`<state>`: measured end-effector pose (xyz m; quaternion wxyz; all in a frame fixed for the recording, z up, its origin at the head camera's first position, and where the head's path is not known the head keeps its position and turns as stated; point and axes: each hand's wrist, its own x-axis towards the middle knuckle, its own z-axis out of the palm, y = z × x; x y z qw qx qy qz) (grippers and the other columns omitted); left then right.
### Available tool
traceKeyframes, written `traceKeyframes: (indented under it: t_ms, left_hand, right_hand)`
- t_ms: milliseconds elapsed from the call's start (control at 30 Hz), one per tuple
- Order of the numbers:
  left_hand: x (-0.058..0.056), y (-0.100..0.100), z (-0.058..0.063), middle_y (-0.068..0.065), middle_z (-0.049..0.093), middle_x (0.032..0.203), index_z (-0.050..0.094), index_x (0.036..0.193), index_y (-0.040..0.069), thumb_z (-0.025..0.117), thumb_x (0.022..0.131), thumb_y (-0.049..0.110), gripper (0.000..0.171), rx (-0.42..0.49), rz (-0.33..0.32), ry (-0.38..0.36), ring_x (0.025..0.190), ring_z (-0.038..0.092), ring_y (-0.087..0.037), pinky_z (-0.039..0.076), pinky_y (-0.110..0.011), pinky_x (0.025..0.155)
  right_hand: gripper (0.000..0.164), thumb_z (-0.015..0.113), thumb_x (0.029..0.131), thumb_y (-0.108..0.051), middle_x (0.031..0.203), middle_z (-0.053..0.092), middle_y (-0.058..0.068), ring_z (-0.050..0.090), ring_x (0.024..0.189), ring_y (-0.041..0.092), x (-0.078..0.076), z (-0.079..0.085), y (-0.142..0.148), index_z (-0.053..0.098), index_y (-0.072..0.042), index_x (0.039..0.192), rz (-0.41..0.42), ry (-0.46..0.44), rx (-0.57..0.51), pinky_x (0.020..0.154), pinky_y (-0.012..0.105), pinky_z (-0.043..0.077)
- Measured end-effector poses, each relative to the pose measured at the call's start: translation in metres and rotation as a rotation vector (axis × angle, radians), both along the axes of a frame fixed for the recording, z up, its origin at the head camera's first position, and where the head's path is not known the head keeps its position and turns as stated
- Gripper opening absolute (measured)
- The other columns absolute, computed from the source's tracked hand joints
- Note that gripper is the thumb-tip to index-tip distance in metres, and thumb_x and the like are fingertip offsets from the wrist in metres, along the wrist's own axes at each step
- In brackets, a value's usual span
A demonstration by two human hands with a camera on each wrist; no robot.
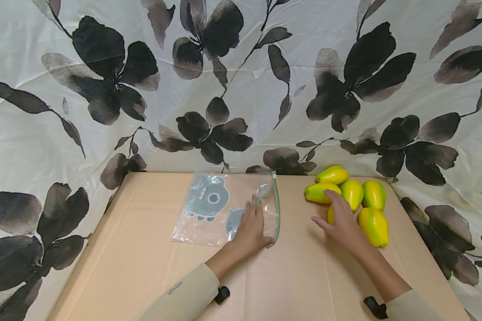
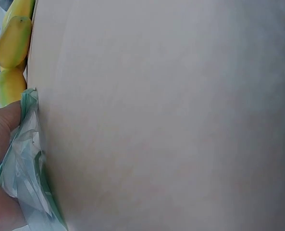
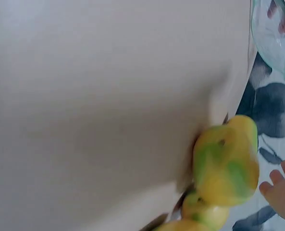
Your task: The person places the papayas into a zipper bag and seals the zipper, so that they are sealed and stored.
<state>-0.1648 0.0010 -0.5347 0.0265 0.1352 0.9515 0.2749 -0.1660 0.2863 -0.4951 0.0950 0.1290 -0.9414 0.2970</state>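
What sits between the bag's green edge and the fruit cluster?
In the head view, the gap between bag and fruit cluster is bare tan board, with the right hand at the cluster's near-left side.

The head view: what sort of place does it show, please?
Perhaps an improvised indoor work surface, though I cannot tell which room: flowered cloth lies behind and beside a tan board, with yellow-green fruits grouped on it.

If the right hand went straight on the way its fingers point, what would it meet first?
Probably the leftmost yellow-green fruit; the right hand overlaps it in the head view, though depth is unclear.
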Motion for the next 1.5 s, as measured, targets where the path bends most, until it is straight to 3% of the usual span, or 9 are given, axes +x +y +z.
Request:
traceKeyframes:
  t_ms: [267, 600, 1233, 1500]
  left_hand:
    - [0.0, 0.0, 0.001, -0.018, 0.0, 0.174, 0.016, 0.163, -0.002, 0.097, 0.067, 0.039, 0.131, 0.012, -0.008, 0.008, 0.158, 0.015, -0.044, 0.028, -0.059, 0.123]
    - [0.002, 0.001, 0.002, -0.018, 0.001, 0.174, 0.015, 0.163, -0.002, 0.097, 0.068, 0.039, 0.132, 0.003, -0.014, -0.003, 0.158, 0.015, -0.045, 0.028, -0.059, 0.123]
    - [0.005, -0.002, 0.001, -0.02, 0.003, 0.174, 0.017, 0.162, -0.003, 0.097, 0.068, 0.04, 0.131, 0.0, -0.019, 0.016, 0.157, 0.017, -0.045, 0.031, -0.06, 0.121]
    - [0.005, -0.003, 0.004, -0.02, 0.003, 0.174, 0.018, 0.162, -0.004, 0.096, 0.069, 0.041, 0.13, -0.018, -0.019, 0.009, 0.158, 0.016, -0.045, 0.03, -0.06, 0.121]
  right_hand:
    - [0.091, 0.085, 0.084, -0.026, 0.155, 0.029, 0.035, 0.029, 0.141, 0.054, 0.011, -0.002, 0.022, 0.033, 0.011, 0.15, -0.132, 0.015, 0.01, 0.111, 0.073, 0.03]
    - [0.098, 0.082, 0.086, -0.035, 0.152, 0.026, 0.041, 0.03, 0.135, 0.059, 0.021, -0.01, 0.03, 0.028, 0.016, 0.15, -0.214, -0.12, 0.096, 0.108, 0.075, 0.033]
    - [0.099, 0.079, 0.091, -0.03, 0.148, 0.029, 0.04, 0.034, 0.135, 0.06, 0.028, -0.019, 0.028, 0.017, 0.003, 0.16, -0.171, -0.148, 0.075, 0.105, 0.076, 0.037]
    - [0.098, 0.078, 0.091, -0.024, 0.146, 0.031, 0.041, 0.036, 0.133, 0.055, 0.029, -0.018, 0.027, 0.014, 0.008, 0.159, -0.144, -0.121, 0.057, 0.104, 0.072, 0.039]
